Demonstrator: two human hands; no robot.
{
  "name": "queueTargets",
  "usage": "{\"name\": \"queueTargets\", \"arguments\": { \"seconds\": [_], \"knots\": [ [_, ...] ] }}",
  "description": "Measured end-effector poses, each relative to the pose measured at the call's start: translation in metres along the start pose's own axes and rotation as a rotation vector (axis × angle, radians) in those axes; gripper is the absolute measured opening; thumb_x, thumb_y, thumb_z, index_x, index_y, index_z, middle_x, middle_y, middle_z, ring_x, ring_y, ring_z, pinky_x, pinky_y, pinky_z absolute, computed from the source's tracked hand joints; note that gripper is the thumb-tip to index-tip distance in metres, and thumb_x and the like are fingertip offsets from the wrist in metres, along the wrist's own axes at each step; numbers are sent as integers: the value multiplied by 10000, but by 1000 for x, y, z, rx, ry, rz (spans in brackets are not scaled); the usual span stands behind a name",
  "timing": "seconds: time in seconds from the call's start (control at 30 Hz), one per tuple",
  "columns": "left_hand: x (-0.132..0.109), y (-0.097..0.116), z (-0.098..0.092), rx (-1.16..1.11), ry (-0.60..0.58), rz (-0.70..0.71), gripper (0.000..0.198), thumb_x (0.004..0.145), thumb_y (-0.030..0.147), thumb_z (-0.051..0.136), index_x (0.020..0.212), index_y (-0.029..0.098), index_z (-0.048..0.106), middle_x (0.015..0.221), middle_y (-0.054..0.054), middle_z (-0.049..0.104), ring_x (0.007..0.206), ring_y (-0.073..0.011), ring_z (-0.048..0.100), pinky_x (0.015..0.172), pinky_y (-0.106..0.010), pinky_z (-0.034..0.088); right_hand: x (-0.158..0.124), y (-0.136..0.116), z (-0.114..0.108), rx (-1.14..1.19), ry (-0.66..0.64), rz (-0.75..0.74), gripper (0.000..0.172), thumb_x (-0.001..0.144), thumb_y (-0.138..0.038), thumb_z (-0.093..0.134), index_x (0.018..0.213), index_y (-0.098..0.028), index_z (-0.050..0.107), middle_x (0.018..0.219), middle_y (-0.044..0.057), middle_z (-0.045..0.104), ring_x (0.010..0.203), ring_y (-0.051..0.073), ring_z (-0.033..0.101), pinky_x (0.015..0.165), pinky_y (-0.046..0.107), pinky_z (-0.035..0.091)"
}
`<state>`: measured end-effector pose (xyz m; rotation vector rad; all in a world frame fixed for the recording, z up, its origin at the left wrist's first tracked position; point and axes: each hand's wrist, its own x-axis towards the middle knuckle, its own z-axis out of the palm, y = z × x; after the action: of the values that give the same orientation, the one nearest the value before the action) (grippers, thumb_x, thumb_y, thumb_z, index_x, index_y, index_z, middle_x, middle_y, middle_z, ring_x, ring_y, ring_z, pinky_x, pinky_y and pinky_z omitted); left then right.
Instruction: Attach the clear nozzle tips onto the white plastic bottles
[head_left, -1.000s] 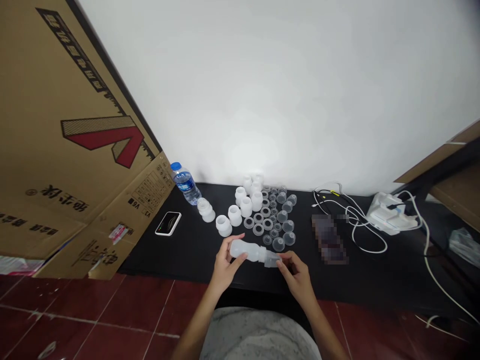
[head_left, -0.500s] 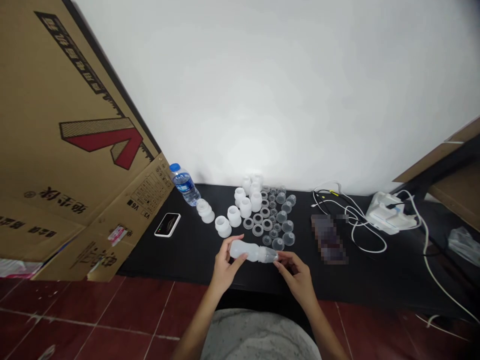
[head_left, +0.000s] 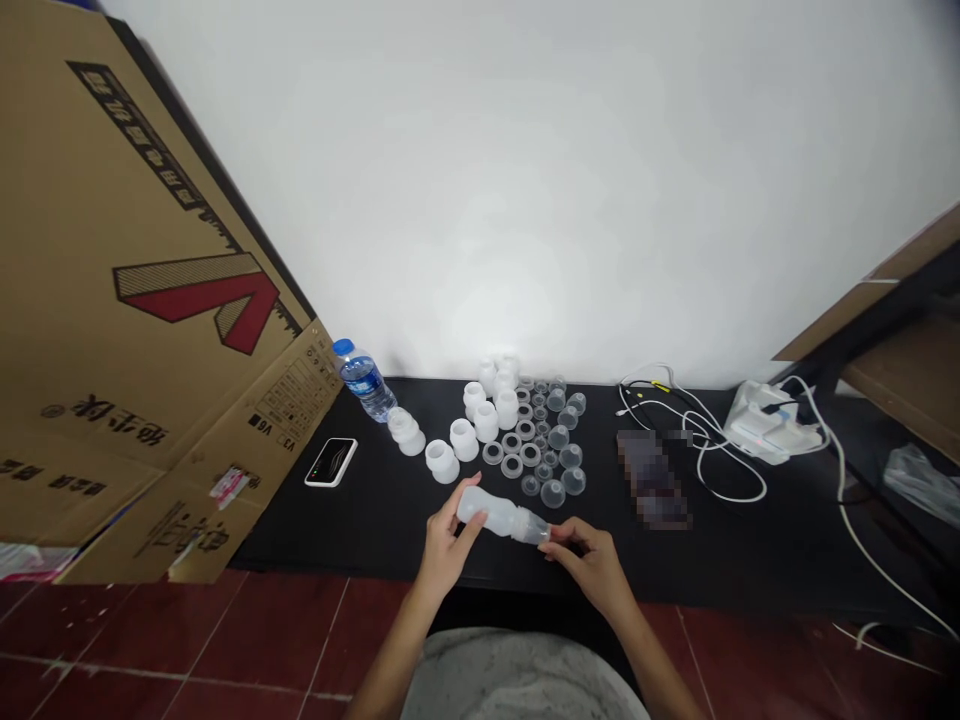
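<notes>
My left hand wraps around a frosted plastic bottle, and my right hand pinches the clear cup-shaped piece on its narrow end, so both hands are clamped on it, a little apart. The bottle is held just over the black table. Just behind the bottle stand white plastic collars, clear plastic cups and rubbery rings.

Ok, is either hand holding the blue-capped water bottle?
No, the clear plastic water bottle with its blue cap sits far off; the left hand and right hand hold a frosted plastic bottle.
</notes>
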<state>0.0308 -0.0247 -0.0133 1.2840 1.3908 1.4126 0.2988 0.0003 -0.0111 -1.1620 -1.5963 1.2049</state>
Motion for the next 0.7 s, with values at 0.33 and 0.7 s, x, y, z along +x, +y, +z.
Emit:
{"name": "queueTargets", "arguments": {
  "seconds": [0.33, 0.7],
  "knots": [
    [0, 5, 2, 15, -10, 37, 538, 972, 522, 765, 1411, 213, 744, 1433, -141, 761, 1269, -325, 762, 1085, -430, 624, -1, 3, -1, 24, -4, 8, 407, 915, -587, 837, 759, -220, 756, 730, 35, 796, 744, 237, 788, 849, 374, 642],
    [-11, 2, 8, 121, 2, 102, 424, 890, 418, 882, 1254, 269, 723, 1249, -104, 817, 1122, -295, 795, 965, -414, 644, 0, 14, -1, 18, 115, -86, 424, 1003, -577, 746, 1241, -229, 792, 1014, 93, 825, 901, 257, 805, 791, 339, 671]
  ]
}}
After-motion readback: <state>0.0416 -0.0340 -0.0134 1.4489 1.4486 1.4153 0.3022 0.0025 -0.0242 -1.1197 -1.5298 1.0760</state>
